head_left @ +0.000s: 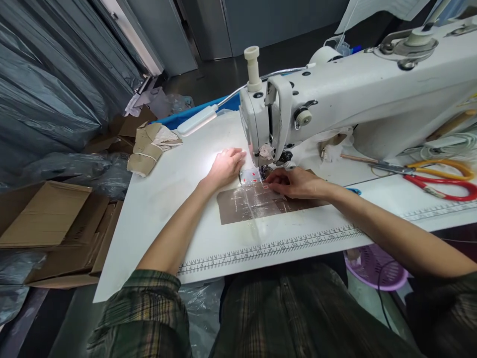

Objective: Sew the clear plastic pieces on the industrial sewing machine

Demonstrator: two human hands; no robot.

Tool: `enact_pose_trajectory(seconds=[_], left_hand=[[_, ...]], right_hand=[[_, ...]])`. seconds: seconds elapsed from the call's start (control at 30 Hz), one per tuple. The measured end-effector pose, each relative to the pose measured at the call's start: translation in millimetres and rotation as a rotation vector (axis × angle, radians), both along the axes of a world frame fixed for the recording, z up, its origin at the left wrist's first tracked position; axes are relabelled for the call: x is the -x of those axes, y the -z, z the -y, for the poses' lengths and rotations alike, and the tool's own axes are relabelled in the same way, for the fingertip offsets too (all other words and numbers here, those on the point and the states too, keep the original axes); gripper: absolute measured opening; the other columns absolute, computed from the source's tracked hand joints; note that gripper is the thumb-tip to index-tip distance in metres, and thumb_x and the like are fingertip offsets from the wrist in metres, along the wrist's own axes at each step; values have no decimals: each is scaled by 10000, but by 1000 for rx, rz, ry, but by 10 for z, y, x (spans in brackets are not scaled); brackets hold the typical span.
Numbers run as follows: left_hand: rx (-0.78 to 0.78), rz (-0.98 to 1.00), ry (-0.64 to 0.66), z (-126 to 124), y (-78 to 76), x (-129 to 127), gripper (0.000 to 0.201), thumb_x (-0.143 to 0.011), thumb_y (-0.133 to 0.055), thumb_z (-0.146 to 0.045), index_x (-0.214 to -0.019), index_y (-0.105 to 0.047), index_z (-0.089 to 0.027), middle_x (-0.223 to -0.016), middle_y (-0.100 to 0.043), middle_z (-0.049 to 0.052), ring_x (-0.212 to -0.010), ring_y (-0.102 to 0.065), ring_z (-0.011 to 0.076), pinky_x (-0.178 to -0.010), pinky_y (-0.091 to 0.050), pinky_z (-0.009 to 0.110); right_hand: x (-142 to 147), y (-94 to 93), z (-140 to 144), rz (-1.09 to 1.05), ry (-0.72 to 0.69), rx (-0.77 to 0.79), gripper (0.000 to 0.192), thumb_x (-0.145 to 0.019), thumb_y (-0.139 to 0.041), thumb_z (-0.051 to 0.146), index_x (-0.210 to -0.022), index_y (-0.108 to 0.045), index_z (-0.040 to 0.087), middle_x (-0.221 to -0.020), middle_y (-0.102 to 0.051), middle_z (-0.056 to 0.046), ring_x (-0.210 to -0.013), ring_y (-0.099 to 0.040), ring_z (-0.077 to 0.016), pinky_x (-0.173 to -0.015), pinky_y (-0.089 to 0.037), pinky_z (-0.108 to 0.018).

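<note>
A white sewing machine (276, 109) stands over the table, its presser foot (264, 172) low above the metal plate (249, 177), which bears red marks. In front of the foot lies a flat brown piece of fabric (233, 206) with shiny, see-through film on it. My left hand (225, 166) rests to the left of the needle area, fingers stretched out and lying by the plate. On the right, my right hand (294, 183) has thumb and fingers pinched together at the fabric's far edge, close to the foot. The fingertips partly hide what they grip.
Scissors with orange and red handles (439, 179) lie on the right. A lit lamp (197, 121) on a bendable neck reaches over the table. A folded beige bundle (147, 149) sits at the far left corner. Cardboard boxes (48, 214) stand left; a purple basket (376, 268) is below right.
</note>
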State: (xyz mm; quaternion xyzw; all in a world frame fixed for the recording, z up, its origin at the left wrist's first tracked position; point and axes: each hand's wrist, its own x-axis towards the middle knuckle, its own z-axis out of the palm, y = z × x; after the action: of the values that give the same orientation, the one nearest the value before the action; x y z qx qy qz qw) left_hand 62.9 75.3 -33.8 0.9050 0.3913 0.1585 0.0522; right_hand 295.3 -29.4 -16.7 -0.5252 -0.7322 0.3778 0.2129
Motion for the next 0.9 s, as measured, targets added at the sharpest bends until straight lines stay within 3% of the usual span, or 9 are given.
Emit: enact_pose_trajectory(seconds=[0.1, 0.2, 0.33, 0.43, 0.57, 0.67, 0.77, 0.9], left_hand=[[-34, 64, 33, -80, 33, -23, 259, -911, -446, -211, -1056, -661, -203, -1093, -656, 98, -1077, -587, 238, -934, -449, 369], [-71, 173, 54, 83, -41, -33, 258, -900, -446, -179, -1001, -683, -195, -1071, -674, 93, -1025, -612, 226, -879, -476, 363], [79, 285, 336, 440, -156, -77, 139, -874, -582, -260, -896, -713, -217, -928, -712, 39, -852, -649, 175, -795, -519, 330], [149, 233, 528, 565, -134, -111, 157, -873, -629, -292, -982, -722, -227, -976, -707, 46, -876, -646, 171, -793, -520, 335], [78, 179, 517, 516, -13, -90, 170, -894, -634, -316, -1010, -725, -232, -910, -663, 46, -810, -609, 157, -723, -484, 314], [-30, 168, 495, 463, 44, -32, 137, -895, -642, -317, -994, -720, -262, -882, -647, 23, -760, -579, 143, -715, -442, 320], [-117, 149, 495, 466, 48, 15, 119, -902, -638, -298, -998, -702, -271, -957, -657, 21, -795, -582, 142, -754, -416, 336], [-112, 109, 486, 511, 3, 14, 87, -917, -612, -272, -950, -688, -244, -1016, -675, 28, -842, -600, 143, -794, -407, 341]], right_hand=[[-84, 9, -11, 20, 17, 3, 190, -826, -616, 306, -953, -703, 195, -721, -637, -3, -631, -560, -144, -568, -399, -263], [-132, 20, 5, 7, 4, 19, 217, -839, -604, 314, -995, -700, 196, -741, -636, -2, -633, -554, -136, -559, -385, -253], [-112, 37, 36, 51, -17, -24, 246, -844, -620, 383, -998, -682, 202, -731, -630, 0, -632, -554, -140, -563, -379, -245], [-110, 52, 42, 180, -54, -126, 246, -835, -623, 371, -996, -664, 189, -782, -646, -24, -675, -566, -162, -592, -372, -253], [-212, 49, 9, 210, -123, -193, 212, -835, -584, 252, -1017, -647, 163, -878, -656, -56, -711, -562, -167, -642, -386, -258], [-302, 30, -27, 191, -91, -198, 217, -777, -592, 169, -985, -658, 160, -876, -649, -50, -700, -547, -158, -634, -392, -249], [-317, 23, -31, 138, -56, -259, 216, -780, -549, 137, -957, -670, 158, -855, -646, -41, -703, -546, -152, -657, -401, -249], [-208, 49, 45, 30, -148, -326, 239, -842, -491, 167, -979, -687, 157, -844, -642, -39, -722, -554, -146, -693, -409, -258]])
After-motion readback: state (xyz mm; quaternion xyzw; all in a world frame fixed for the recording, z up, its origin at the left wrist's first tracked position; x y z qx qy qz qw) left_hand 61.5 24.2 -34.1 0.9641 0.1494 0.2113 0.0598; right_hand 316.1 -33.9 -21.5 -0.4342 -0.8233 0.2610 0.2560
